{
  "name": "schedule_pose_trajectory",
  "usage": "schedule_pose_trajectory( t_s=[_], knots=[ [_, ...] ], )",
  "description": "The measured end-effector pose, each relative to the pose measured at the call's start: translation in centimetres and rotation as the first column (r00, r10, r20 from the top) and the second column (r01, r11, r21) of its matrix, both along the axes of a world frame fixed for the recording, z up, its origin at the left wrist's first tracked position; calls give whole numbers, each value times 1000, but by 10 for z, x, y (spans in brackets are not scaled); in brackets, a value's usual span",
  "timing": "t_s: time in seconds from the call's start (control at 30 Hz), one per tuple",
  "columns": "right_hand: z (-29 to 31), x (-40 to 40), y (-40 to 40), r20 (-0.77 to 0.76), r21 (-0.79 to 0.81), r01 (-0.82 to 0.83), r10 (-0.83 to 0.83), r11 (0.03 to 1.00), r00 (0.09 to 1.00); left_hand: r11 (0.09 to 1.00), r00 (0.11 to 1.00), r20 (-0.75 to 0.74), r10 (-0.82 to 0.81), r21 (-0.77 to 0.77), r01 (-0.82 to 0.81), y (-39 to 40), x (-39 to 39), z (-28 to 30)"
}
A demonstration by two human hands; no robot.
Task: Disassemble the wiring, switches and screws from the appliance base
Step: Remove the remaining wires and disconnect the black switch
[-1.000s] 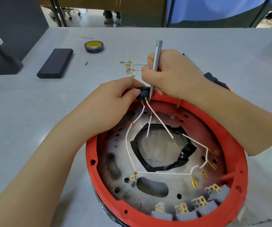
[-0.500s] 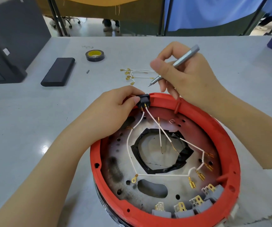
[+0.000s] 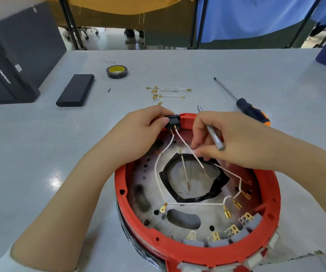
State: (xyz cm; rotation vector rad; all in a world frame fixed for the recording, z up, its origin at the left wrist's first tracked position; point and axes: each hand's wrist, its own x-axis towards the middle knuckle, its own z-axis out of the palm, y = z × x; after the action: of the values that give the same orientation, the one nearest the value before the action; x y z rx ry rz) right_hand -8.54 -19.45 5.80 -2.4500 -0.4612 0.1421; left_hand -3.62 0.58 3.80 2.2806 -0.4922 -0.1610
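The red appliance base sits on the grey counter beneath both hands. The left hand pinches the black switch at the far rim; the right hand grips a grey tool, fingertips at a white wire

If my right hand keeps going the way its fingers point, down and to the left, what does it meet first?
Probably the white wire running from the black switch; the right hand fingertips already look very near it, though depth is unclear.

Head cam looks fwd and down, close over table.
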Motion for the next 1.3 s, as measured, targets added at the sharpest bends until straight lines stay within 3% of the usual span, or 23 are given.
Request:
schedule_pose_trajectory(
  t_s=[0.2, 0.47, 0.63, 0.83, 1.1, 1.3],
  knots=[
    [-10, 3, 10, 132, -50, 64, -57, 997, 990, 1000, 1000, -5, -1, -15, 1, -1, -1, 2],
    [-20, 7, 26, 157, -98, 63, -47, 993, 986, 1000, 1000, 3, -6, -8, 6, -1, 0, 1],
    [-20, 6, 20, 11, 65, 96, -97, 993, 995, 1000, 1000, -1, 2, -8, -2, 0, 1, -1],
    [13, 0, 3, -45, 191, -7, 16, 982, 999, 1000, 1000, 15, 7, -20, -6, 1, 3, -4],
    [31, 24, 21, 95, 525, 62, -131, 849, 987, 973, 991, 129, -16, -225, 45, -1, -5, 2],
    [30, 33, 48, 222, 524, 3, -140, 851, 965, 936, 986, 133, -98, -324, 136, 1, -10, 7]
  ],
)
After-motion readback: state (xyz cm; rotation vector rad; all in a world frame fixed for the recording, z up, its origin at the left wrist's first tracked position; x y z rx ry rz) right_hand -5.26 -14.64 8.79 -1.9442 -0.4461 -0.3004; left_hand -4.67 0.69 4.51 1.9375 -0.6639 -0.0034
